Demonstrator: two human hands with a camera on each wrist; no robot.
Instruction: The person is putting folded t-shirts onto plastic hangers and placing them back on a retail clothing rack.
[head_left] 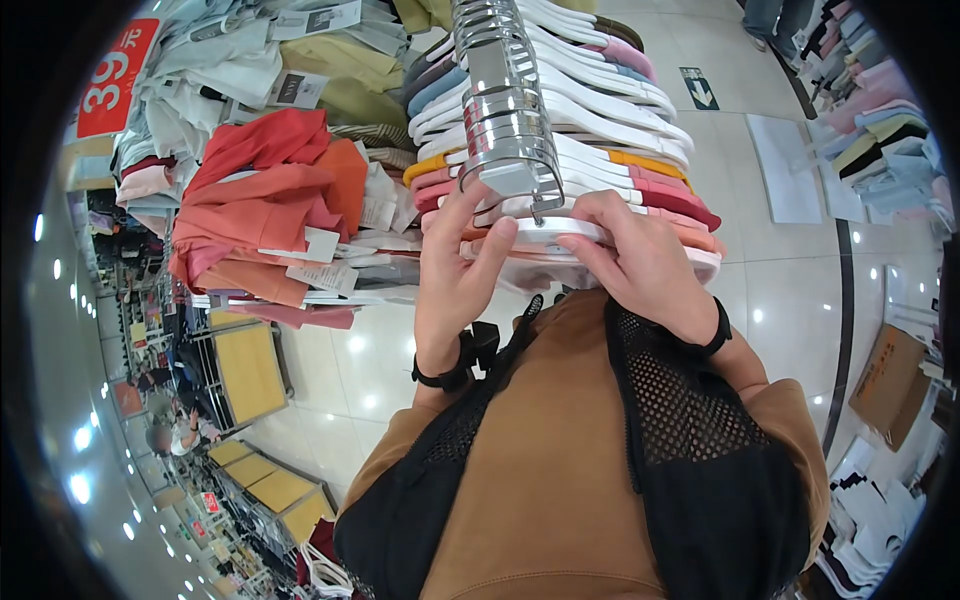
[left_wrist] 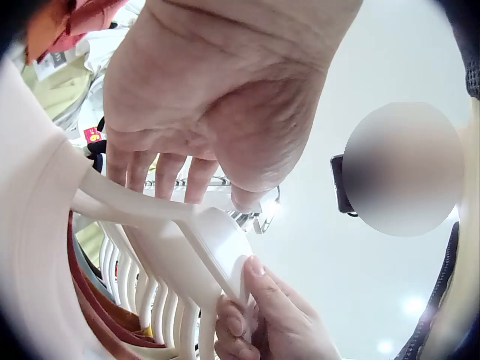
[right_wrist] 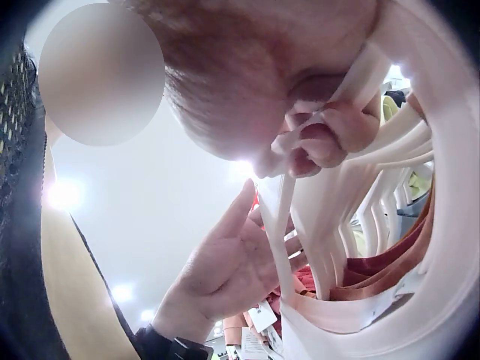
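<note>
A white plastic hanger point(head_left: 562, 229) carrying a pale pink garment point(head_left: 545, 274) hangs at the near end of a metal display rail point(head_left: 497, 115). My right hand point(head_left: 655, 268) grips this hanger right of its hook, thumb on the near face and fingers curled over it, as the right wrist view also shows. Left of the hook is my left hand point(head_left: 455, 280), its fingers reaching up by the rail's end and its thumb near the hanger. In the left wrist view, the left hand's point(left_wrist: 217, 90) fingers extend loosely behind the hanger point(left_wrist: 217, 236).
Several white hangers point(head_left: 600, 95) with garments line the rail behind. Coral and red clothes point(head_left: 255, 195) with paper tags hang at the left, below a red price sign point(head_left: 117, 78). Another clothing display point(head_left: 890, 110) and a cardboard box point(head_left: 888, 385) stand at the right on the tiled floor.
</note>
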